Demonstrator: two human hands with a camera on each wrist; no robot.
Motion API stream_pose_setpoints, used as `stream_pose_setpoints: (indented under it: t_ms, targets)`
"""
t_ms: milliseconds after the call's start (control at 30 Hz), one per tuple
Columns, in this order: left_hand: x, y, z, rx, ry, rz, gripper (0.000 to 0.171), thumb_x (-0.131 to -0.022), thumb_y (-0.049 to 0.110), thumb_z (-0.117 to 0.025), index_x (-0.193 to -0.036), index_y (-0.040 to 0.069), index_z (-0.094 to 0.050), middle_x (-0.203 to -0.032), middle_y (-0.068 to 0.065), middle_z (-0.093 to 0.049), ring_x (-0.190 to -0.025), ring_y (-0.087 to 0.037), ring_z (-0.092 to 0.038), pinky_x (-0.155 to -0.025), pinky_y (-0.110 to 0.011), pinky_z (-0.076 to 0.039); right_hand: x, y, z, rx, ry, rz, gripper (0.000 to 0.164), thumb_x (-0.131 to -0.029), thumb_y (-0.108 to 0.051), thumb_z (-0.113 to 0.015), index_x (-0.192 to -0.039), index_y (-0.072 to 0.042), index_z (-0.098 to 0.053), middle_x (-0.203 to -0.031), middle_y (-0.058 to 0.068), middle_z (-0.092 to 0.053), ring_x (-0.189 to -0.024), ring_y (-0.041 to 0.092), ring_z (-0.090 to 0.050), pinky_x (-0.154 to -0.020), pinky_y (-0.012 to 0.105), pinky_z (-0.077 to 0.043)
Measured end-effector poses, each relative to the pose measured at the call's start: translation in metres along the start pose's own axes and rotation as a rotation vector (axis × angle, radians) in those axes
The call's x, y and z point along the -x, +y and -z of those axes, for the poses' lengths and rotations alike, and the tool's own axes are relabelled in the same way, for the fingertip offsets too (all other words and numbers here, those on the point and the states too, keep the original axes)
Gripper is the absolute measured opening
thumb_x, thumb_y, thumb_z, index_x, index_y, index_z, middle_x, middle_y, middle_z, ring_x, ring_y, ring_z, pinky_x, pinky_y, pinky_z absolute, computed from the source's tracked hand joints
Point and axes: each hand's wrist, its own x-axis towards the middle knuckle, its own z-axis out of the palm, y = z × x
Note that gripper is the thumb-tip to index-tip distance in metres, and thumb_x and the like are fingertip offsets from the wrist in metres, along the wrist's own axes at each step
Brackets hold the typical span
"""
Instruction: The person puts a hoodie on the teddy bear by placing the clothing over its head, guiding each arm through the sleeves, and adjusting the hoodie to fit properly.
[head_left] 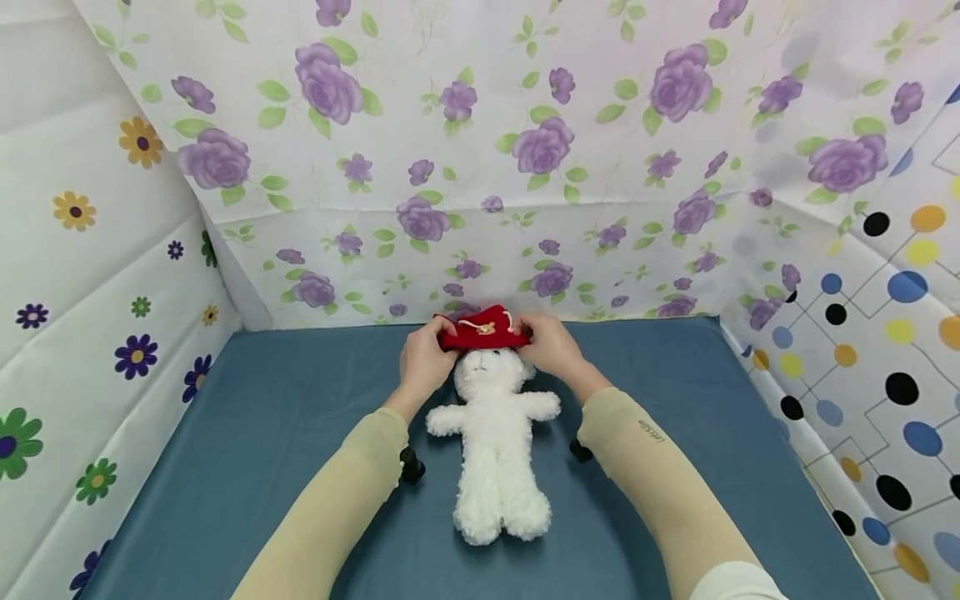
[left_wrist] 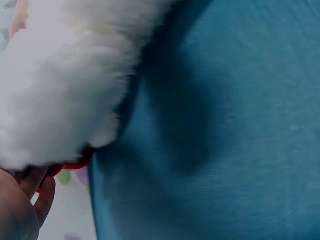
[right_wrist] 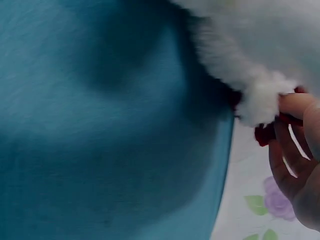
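A white fluffy stuffed toy (head_left: 497,442) lies on its back, arms spread, its head toward the far edge of the table. On top of its head sits a red hat (head_left: 480,332) with a white cord and a small gold emblem on the front. My left hand (head_left: 426,358) pinches the hat's left brim, and my right hand (head_left: 553,346) pinches the right brim. In the left wrist view, the toy's fur (left_wrist: 65,95) hides most of the hat. From the right wrist, curled fingers (right_wrist: 282,150) show at the red fabric beside the toy's head.
A blue cloth (head_left: 300,433) covers the table. Behind it hangs a white curtain (head_left: 487,167) with purple roses. A flower-patterned sheet (head_left: 90,275) stands at the left, a dotted sheet (head_left: 885,350) at the right. Dark wrist mounts (head_left: 411,467) are strapped under both sleeves.
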Motion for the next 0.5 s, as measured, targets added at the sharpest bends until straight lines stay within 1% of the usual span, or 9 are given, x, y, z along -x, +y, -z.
stream_pose_setpoints:
  t_ms: [100, 167, 233, 333, 400, 500]
  targets:
    - [0.003, -0.007, -0.007, -0.021, -0.012, 0.02, 0.024, -0.092, 0.005, -0.083, -0.107, 0.018, -0.069, -0.108, -0.008, -0.078, -0.088, -0.028, -0.071, -0.076, -0.046, -0.058, 0.003, 0.005, -0.007, 0.07, 0.001, 0.003, 0.027, -0.089, 0.01, -0.069, -0.093, -0.015, -0.061, -0.091, 0.005, -0.061, -0.077, 0.023, -0.05, -0.066, 0.039, -0.042]
    - [0.004, -0.011, -0.01, -0.036, -0.021, 0.031, 0.026, -0.091, 0.002, -0.081, -0.108, 0.018, -0.07, -0.104, -0.006, -0.077, -0.082, -0.025, -0.069, -0.073, -0.044, -0.057, 0.005, 0.007, -0.012, 0.129, -0.004, -0.004, 0.027, -0.089, 0.01, -0.068, -0.095, -0.016, -0.063, -0.093, 0.004, -0.062, -0.078, 0.022, -0.051, -0.066, 0.038, -0.044]
    - [0.006, -0.014, -0.013, -0.042, -0.041, 0.048, 0.028, -0.091, 0.0, -0.079, -0.11, 0.018, -0.07, -0.1, -0.005, -0.075, -0.076, -0.023, -0.065, -0.069, -0.042, -0.054, 0.005, 0.008, -0.015, 0.182, -0.016, -0.011, 0.026, -0.091, 0.008, -0.069, -0.098, -0.017, -0.067, -0.095, 0.003, -0.063, -0.079, 0.022, -0.053, -0.067, 0.038, -0.045]
    - [0.009, -0.018, -0.016, -0.046, -0.095, 0.086, 0.029, -0.092, 0.001, -0.077, -0.114, 0.018, -0.069, -0.096, -0.003, -0.071, -0.072, -0.021, -0.061, -0.065, -0.041, -0.05, 0.006, 0.01, -0.019, 0.25, -0.055, -0.035, 0.021, -0.096, 0.001, -0.07, -0.105, -0.019, -0.071, -0.097, 0.002, -0.066, -0.08, 0.02, -0.058, -0.069, 0.037, -0.05]
    - [0.011, -0.02, -0.018, -0.043, -0.126, 0.112, 0.03, -0.092, 0.003, -0.076, -0.117, 0.017, -0.069, -0.096, -0.004, -0.069, -0.074, -0.022, -0.061, -0.066, -0.041, -0.05, 0.008, 0.011, -0.021, 0.26, -0.075, -0.049, 0.02, -0.099, -0.004, -0.071, -0.111, -0.019, -0.074, -0.099, 0.001, -0.069, -0.081, 0.019, -0.061, -0.071, 0.038, -0.053]
    - [0.012, -0.022, -0.019, 0.0, -0.155, 0.142, 0.031, -0.095, 0.006, -0.076, -0.122, 0.013, -0.065, -0.1, -0.007, -0.07, -0.083, -0.025, -0.066, -0.073, -0.044, -0.054, 0.011, 0.015, -0.021, 0.212, -0.082, -0.06, 0.02, -0.102, -0.01, -0.071, -0.12, -0.019, -0.075, -0.105, 0.002, -0.073, -0.088, 0.019, -0.067, -0.078, 0.041, -0.058]
